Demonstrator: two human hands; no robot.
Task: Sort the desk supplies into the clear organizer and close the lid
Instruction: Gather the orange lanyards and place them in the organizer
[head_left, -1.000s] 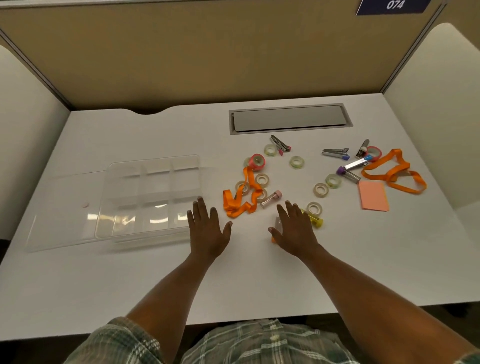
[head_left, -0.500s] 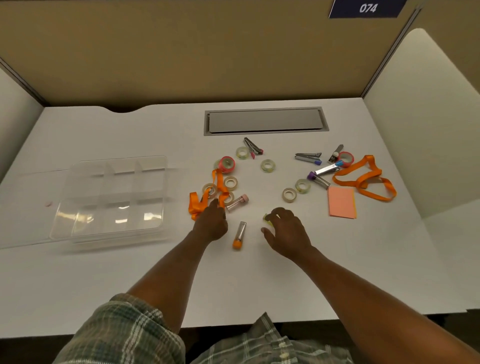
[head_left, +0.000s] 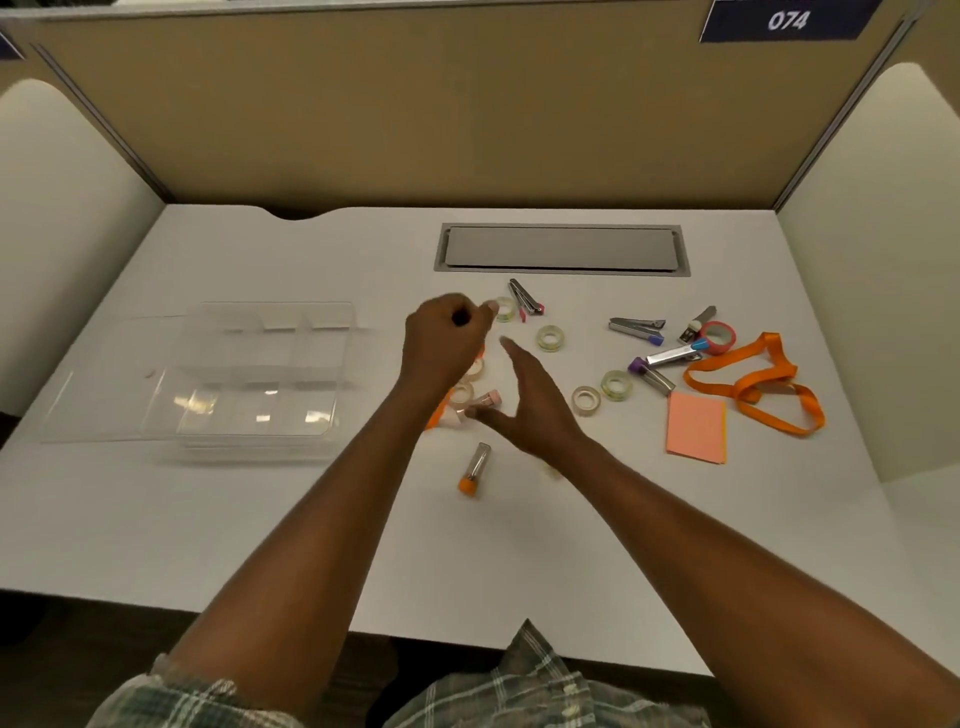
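The clear organizer lies open and empty at my left, lid folded out, so supplies can drop straight in. My left hand hovers over the tape rolls, fingers curled; whether they hold anything, I cannot tell. My right hand hovers with fingers spread and empty.

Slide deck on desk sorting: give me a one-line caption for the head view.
Both hands, left hand and right hand, hover over scattered supplies beside the empty clear organizer, lid open.
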